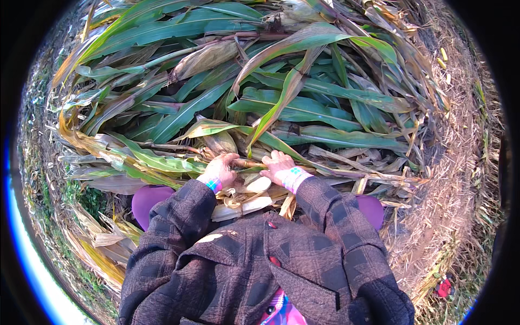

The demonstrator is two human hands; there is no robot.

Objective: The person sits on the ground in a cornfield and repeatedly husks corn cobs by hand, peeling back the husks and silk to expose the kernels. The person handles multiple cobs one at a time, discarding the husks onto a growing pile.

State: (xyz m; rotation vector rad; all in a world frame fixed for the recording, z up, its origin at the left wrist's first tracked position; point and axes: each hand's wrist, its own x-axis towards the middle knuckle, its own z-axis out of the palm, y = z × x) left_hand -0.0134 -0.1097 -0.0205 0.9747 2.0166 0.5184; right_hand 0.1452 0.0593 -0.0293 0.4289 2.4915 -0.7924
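My left hand (221,168) has its fingers curled around a thin yellowish-brown corn stalk (247,163) at the near side of a pile of cut corn plants (185,111). A short way along the same stalk, my right hand (279,166) is closed on it too. Just beyond my left hand lies a corn ear in its dry husk (221,142). Pale, loose husk pieces (243,208) lie below the hands, close to my body. A long green and yellow leaf (270,140) arches past the right fingers. The palms are hidden.
Another husked ear (207,61) rests farther back among green leaves. On the right is bare soil strewn with straw (426,211), where a few yellow cobs (443,58) lie. Dry leaves (99,243) spread at my left. Something red (445,287) is at the lower right.
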